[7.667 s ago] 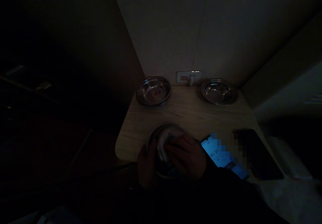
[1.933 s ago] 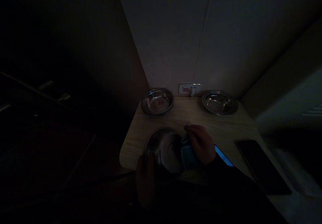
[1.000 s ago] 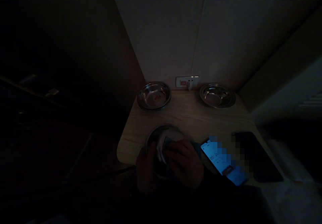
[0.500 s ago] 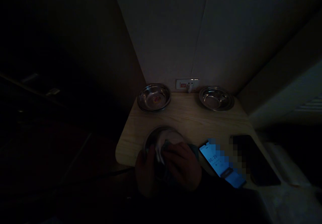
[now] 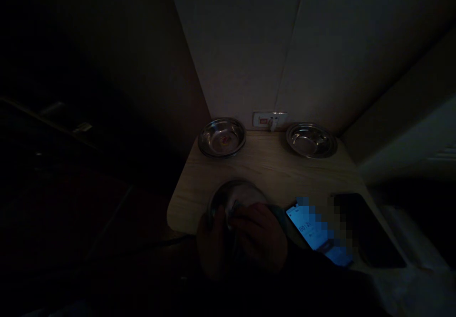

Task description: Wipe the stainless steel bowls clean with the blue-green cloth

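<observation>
Darkness covers most of the room, and only the small pale wooden table [image 5: 270, 169] against the wall catches any light. At its near edge a round shiny steel bowl [image 5: 233, 200] is tipped up towards the person. The left hand [image 5: 211, 243] grips the bowl's left rim from below, fingers wrapped round the edge. The right hand [image 5: 261, 236] is closed on a crumpled bluish-grey cloth [image 5: 245, 212] and presses it into the bowl's hollow, so the two hands sit close together with the bowl between them.

Just to the right of the hands lies a lit phone with a blue screen [image 5: 317, 234], and beside that a dark phone with a black screen [image 5: 366, 229]. At the far edge stand two more round steel dishes, the left-hand dish [image 5: 222, 138] and the right-hand dish [image 5: 311, 140], well apart, with a white wall socket [image 5: 269, 119] between them.
</observation>
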Demonstrator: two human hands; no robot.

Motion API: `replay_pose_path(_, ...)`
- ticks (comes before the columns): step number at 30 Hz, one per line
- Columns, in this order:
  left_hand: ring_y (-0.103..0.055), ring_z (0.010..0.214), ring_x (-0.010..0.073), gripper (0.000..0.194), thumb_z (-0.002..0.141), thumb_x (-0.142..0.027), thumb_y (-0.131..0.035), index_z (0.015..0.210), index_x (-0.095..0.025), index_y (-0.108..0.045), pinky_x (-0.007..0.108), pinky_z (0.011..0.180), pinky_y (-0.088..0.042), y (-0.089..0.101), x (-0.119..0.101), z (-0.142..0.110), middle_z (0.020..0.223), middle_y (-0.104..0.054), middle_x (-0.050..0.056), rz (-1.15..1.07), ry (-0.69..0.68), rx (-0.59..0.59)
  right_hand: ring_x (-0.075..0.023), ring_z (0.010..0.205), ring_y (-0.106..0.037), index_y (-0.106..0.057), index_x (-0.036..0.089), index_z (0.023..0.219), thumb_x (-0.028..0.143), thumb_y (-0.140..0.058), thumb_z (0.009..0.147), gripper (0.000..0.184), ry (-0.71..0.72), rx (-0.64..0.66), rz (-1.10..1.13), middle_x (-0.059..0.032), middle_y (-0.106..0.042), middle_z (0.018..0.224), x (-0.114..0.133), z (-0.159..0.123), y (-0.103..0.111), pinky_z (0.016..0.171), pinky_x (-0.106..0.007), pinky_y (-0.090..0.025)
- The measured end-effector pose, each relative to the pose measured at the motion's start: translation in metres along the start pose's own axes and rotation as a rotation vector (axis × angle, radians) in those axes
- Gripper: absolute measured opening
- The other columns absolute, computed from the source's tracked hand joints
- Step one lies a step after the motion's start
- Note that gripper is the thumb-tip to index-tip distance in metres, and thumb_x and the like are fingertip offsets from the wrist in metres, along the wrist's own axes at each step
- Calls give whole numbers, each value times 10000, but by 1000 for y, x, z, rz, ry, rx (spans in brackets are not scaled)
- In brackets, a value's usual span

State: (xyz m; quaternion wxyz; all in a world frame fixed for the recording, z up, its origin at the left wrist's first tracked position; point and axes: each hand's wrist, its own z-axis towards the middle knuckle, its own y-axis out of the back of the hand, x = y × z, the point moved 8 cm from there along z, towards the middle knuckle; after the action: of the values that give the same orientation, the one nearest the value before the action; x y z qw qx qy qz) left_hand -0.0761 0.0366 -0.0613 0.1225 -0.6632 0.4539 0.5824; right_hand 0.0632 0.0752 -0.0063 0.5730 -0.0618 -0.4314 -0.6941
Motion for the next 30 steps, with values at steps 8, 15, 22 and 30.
replay_pose_path(8,-637,732,235,321,754,-439,-552,828,-152,-676,353,668,-493,3,4,-1,754,-683,94,8,-2,-45,-201,813,-576,-658,181,967,177,-497,881,182,-25,-2,-21,-74,-674,933,-5,3,1,695,-350,-500)
replay_pose_path(15,-637,744,234,320,760,-445,-541,820,-160,-673,357,687,-498,3,5,0,750,-686,90,6,-39,-58,-198,805,-585,-665,179,946,198,-501,883,176,-20,-26,-18,-74,-677,920,-4,5,2,694,-342,-503)
replay_pose_path(22,-639,712,223,306,761,-437,-542,813,-162,-665,339,650,-504,4,-1,-4,727,-683,75,-8,-54,-42,-198,827,-595,-669,198,973,187,-499,877,195,-39,-26,11,-74,-673,924,-5,7,3,719,-358,-511)
replay_pose_path(30,-635,700,221,294,760,-424,-548,841,-164,-660,341,648,-496,4,1,-6,755,-678,82,22,-32,-37,-206,839,-580,-670,175,957,174,-508,870,184,-14,-49,-36,-89,-669,937,-3,11,3,733,-361,-513)
